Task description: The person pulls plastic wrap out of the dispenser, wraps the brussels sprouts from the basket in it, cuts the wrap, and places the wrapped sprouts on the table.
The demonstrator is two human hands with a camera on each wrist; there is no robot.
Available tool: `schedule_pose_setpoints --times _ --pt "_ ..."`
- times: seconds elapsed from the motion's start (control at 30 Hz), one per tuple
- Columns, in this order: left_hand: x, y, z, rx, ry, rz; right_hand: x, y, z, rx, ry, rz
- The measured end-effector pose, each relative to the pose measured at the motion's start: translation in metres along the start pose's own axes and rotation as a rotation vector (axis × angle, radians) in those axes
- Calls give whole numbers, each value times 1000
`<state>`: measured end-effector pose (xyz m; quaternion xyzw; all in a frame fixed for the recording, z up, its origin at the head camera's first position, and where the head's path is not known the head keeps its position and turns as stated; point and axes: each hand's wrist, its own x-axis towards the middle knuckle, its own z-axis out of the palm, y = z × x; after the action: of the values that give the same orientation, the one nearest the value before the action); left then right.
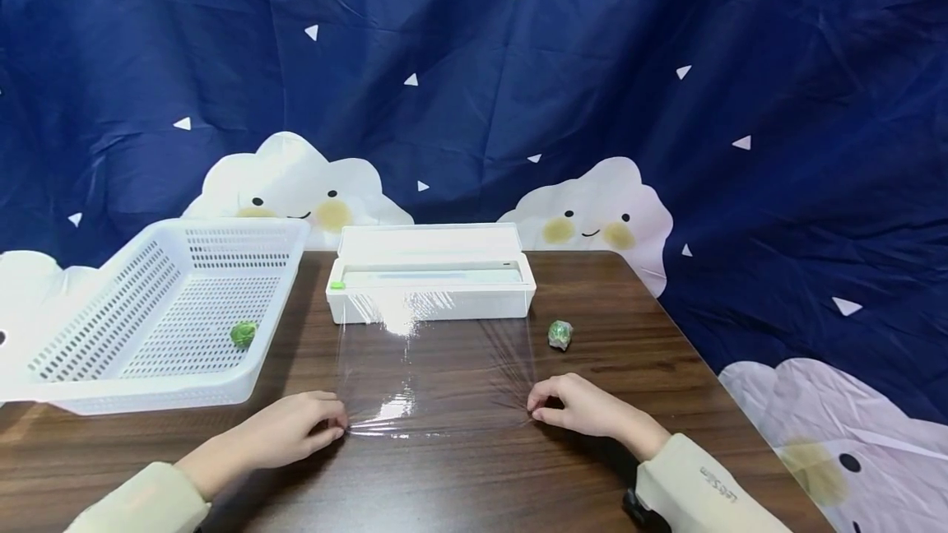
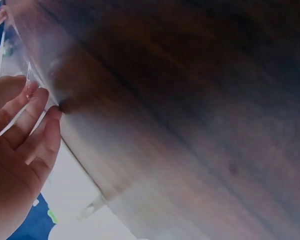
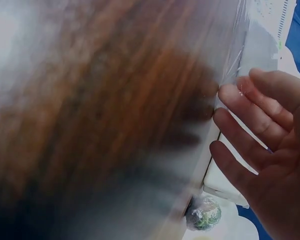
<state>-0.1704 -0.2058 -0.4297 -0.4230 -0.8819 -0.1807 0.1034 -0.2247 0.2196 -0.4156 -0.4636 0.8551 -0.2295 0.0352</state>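
Observation:
A sheet of clear plastic wrap [image 1: 437, 368] stretches from the white wrap dispenser box [image 1: 437, 303] toward me over the brown table. My left hand [image 1: 304, 426] pinches its near left corner between thumb and fingers. At the near right corner, my right hand [image 1: 573, 405] pinches the film the same way, with creases running up from those fingertips. The dispenser's lid [image 1: 429, 241] stands raised at the back, and a green slide tab [image 1: 337, 285] shows at its left end. Right of the box lies a small wrapped green ball-shaped vegetable [image 1: 559, 335], its film shiny in the right wrist view.
On the left stands a white perforated plastic basket [image 1: 255, 352] holding one small green vegetable [image 1: 243, 334]. The brown wooden table [image 1: 459, 492] ends at a slanted right edge. Behind it hangs a dark blue cloth [image 1: 459, 64] printed with clouds and triangles.

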Motion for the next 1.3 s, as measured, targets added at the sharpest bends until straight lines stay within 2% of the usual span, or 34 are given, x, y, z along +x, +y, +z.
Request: schedule_pose_setpoints --times 0.1,0.23,0.33,0.6,0.83,1.17,1.3 --pt "0 1 1 18 -13 -22 1 0 0 -41 5 -43" --pt "0 0 2 30 -6 13 1 0 0 -65 8 -82" --pt "0 1 2 48 9 34 -1 0 1 -60 1 -67" --pt "0 1 1 49 39 26 -2 -2 1 -24 -4 25" --pt "1 1 2 43 64 23 -2 -4 0 -24 0 38" --pt "-1 2 3 44 65 30 -1 -4 0 -23 -5 26" --pt "-1 2 1 42 58 11 -1 -3 0 -14 -7 27"
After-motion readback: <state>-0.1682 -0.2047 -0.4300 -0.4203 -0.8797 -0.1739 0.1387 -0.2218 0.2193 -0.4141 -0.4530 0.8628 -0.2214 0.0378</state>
